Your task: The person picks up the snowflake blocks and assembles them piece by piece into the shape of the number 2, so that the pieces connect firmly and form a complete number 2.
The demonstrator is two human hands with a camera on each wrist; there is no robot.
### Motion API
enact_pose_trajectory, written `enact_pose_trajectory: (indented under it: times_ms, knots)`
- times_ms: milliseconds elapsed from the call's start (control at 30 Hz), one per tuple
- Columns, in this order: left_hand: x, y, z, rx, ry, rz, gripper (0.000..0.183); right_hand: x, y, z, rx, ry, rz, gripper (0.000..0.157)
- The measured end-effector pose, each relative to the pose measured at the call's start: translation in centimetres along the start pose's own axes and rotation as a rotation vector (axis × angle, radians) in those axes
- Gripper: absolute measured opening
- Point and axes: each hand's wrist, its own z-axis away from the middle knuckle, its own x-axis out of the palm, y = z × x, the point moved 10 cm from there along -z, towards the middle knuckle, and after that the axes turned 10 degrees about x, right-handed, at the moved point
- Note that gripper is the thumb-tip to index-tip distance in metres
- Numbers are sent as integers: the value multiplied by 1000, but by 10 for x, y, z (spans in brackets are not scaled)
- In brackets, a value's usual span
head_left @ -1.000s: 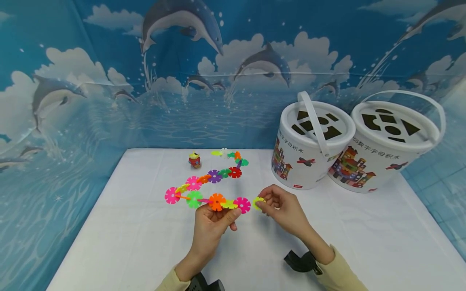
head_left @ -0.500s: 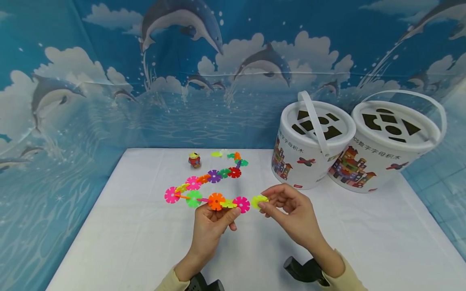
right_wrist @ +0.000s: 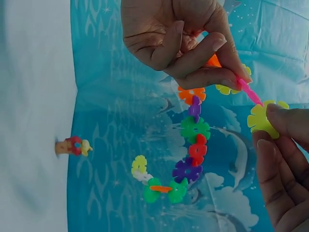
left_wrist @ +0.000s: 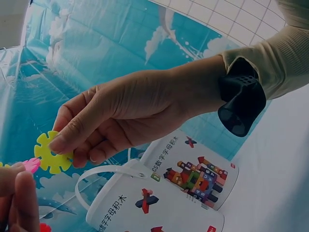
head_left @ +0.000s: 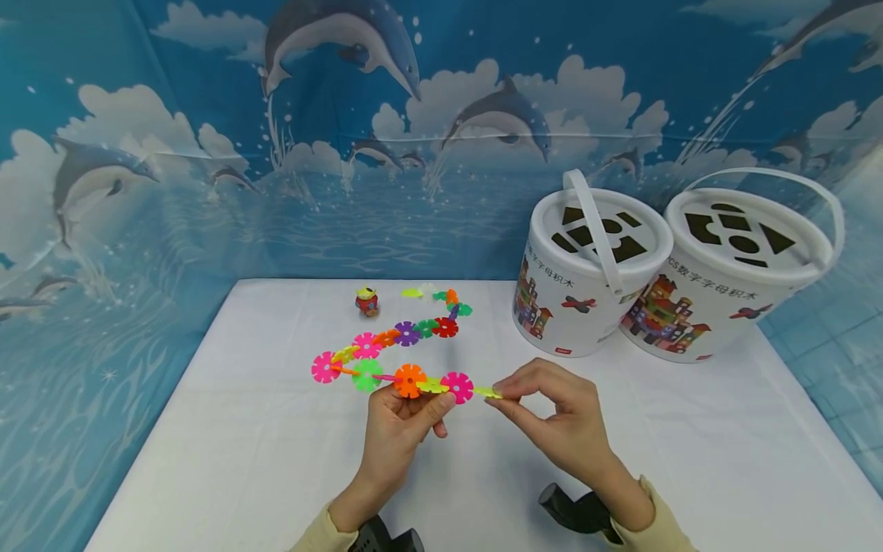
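Note:
A chain of colourful notched plastic discs, flower-shaped snowflake pieces [head_left: 407,333], winds from the back of the table to the front. My left hand [head_left: 400,437] grips its near end, thumb and fingers close to a pink disc [head_left: 457,388]. Between thumb and fingertips my right hand [head_left: 562,406] pinches a single yellow disc [left_wrist: 44,153], seen edge-on in the head view. This yellow disc meets the pink disc's edge in the right wrist view; whether their notches interlock I cannot tell.
Two white lidded buckets [head_left: 545,287] with handles stand at the back right. A small red and yellow toy figure [head_left: 367,302] stands at the back left of the white table [head_left: 228,445]. Behind hangs a blue dolphin backdrop [head_left: 310,230].
My right hand has turned the yellow disc from face-on to edge-on and brought it against the pink disc's edge. The left hand and chain have hardly moved.

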Motion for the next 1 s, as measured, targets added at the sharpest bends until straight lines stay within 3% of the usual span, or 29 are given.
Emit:
enact_pose_trajectory:
  times_ms: [200,333,533,800,1000]
  knots:
    - [5,1,0,17,-34,-2,17,1,-13,4,-161,0,48,9]
    - [5,1,1,5,-33,-2,18,1,-17,6,-221,-2,59,16]
    - [6,-2,2,-21,-46,-8,19,4,-20,7,-231,-51,78,11]
    - [15,-4,5,-37,-150,24,22,4,-25,7,-285,-83,86,17]
    - [15,-8,8,-88,-144,12,24,7,-27,10,-308,-102,105,17]
